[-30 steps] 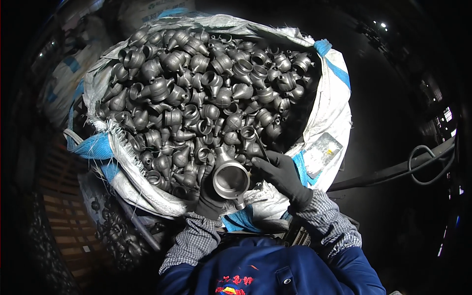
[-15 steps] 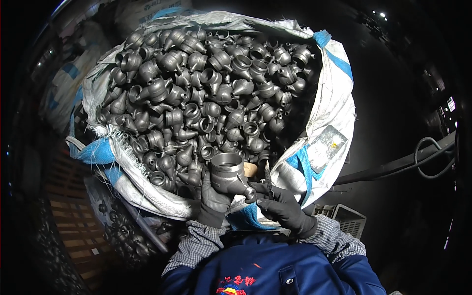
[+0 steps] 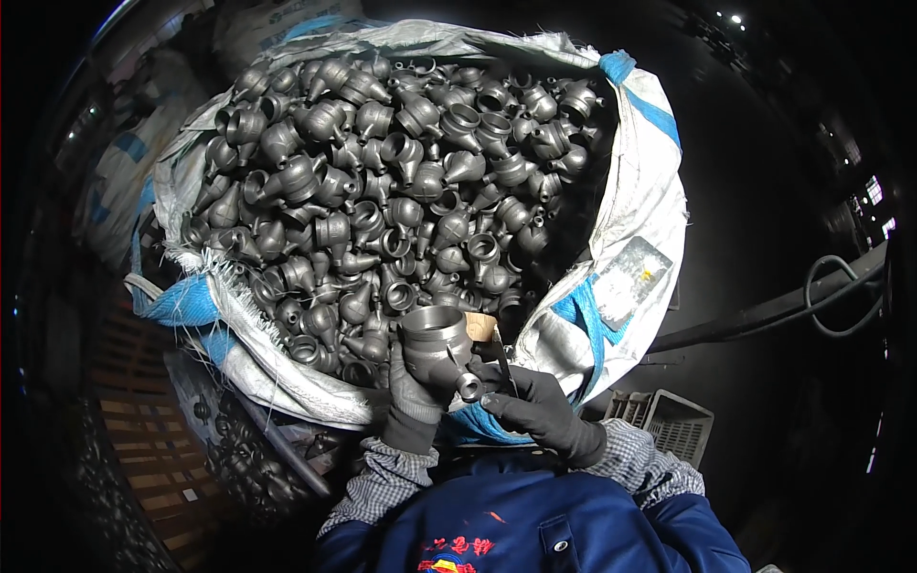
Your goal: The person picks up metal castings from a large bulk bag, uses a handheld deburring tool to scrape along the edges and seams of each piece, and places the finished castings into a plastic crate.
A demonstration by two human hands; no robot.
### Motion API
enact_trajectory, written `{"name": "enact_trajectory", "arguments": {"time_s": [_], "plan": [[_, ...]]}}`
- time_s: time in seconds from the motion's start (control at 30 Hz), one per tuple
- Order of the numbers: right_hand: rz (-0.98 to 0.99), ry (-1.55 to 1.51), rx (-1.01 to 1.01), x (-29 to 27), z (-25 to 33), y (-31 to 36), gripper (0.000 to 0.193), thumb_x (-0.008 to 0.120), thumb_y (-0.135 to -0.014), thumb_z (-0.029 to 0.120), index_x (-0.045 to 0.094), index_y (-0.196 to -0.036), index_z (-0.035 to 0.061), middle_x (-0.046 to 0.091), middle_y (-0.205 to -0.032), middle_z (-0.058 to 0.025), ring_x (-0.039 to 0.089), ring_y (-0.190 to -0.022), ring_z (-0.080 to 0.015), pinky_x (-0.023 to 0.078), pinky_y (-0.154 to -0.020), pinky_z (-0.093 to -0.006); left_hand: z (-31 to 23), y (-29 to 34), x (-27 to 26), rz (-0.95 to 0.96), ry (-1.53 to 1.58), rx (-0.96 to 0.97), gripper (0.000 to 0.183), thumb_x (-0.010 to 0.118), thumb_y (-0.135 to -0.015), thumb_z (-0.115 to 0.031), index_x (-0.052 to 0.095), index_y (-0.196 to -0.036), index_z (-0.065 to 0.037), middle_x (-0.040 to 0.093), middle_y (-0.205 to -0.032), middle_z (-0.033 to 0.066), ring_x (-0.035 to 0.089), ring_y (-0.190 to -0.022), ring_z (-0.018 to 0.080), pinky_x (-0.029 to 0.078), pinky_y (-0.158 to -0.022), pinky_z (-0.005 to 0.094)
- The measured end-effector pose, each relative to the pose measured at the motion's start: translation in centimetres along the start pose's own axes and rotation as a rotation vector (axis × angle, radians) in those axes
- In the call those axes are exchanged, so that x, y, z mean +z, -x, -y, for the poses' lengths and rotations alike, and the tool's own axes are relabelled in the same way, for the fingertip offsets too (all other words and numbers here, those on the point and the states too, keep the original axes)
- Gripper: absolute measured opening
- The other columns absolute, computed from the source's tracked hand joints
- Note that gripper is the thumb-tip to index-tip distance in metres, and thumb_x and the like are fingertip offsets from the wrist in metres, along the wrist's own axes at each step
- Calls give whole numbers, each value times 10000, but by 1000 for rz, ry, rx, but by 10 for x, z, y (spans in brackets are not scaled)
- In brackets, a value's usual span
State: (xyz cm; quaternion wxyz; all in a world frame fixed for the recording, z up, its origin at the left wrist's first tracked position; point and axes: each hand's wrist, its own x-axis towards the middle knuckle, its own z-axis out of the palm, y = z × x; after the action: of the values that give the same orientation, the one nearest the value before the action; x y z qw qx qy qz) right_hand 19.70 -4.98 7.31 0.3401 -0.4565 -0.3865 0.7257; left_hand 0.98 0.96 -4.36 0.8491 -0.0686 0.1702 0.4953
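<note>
My gloved left hand (image 3: 413, 401) is wrapped round a dark grey metal casting (image 3: 435, 346), a rounded fitting with a wide open mouth facing up and a narrow spout toward me. In my gloved right hand (image 3: 543, 414) is a thin dark strip-like tool (image 3: 504, 361), standing up between the fingers close to the casting's right side. Whether it is a file or a blade, I cannot tell. The right fingertips are beside the spout. Behind the casting shows a tan piece (image 3: 480, 327), perhaps wood; what holds it is hidden.
A large white woven bag (image 3: 630, 210) with blue straps, heaped with similar castings (image 3: 382, 191), stands in front of me. At the right are a grey plastic crate (image 3: 676, 426) and a dark pipe (image 3: 755, 320). Left, there is a brown slatted crate (image 3: 153, 430) beside more small castings (image 3: 244, 454).
The casting has shifted slightly left and down in my left hand, its spout turned more toward me. My right hand and the strip-like tool have moved a little left and down.
</note>
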Motion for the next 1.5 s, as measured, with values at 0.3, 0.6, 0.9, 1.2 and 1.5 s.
{"name": "enact_trajectory", "arguments": {"time_s": [0.3, 0.6, 0.9, 1.2, 1.5], "plan": [[-231, 230, -276, 2, -16, -10, 469, 656, -898, 148, 513, -1311, -23, 627, -1118, -61, 552, -1007, -79, 446, -871, -228, 3, 2, 14, -169, -189, 141, 697, 720, -803, -467, 457, -1327, -90, 500, -1341, 104, 487, -1228, 317, 422, -1006, 556], [-274, -152, -94, -23, -33, -13, 363, 631, -906, 199, 600, -1228, 33, 505, -656, 68, 367, -505, -9, 283, -471, -181, -12, 11, 33, -76, -172, 84, 342, 699, -845, -286, 629, -1103, -73, 588, -1222, 87, 526, -1178, 257, 408, -1022, 487], [-236, -333, 2, -34, -50, -16, 359, 571, -939, 210, 570, -1261, 52, 585, -766, 20, 432, -560, -12, 295, -475, -159, -15, 4, 19, 134, -558, 393, 314, 671, -859, -191, 602, -1100, -3, 586, -1189, 121, 535, -1141, 209, 404, -1025, 394], [-227, -110, -82, -38, -62, -12, 354, 495, -985, 275, 559, -1224, 21, 597, -790, 4, 418, -550, -27, 295, -475, -163, -13, 8, 42, 285, -797, 419, 303, 617, -902, -251, 620, -1062, 6, 521, -1325, 176, 450, -1275, 265, 343, -1089, 432], [-142, 566, -514, -52, -70, -7, 241, 502, -939, 110, 541, -1155, 11, 587, -802, -67, 581, -751, -214, 489, -706, -315, -12, 4, 27, 197, -881, 453, 435, 571, -928, -375, 604, -1114, 16, 606, -1194, 152, 522, -1170, 244, 374, -1050, 406]]}}
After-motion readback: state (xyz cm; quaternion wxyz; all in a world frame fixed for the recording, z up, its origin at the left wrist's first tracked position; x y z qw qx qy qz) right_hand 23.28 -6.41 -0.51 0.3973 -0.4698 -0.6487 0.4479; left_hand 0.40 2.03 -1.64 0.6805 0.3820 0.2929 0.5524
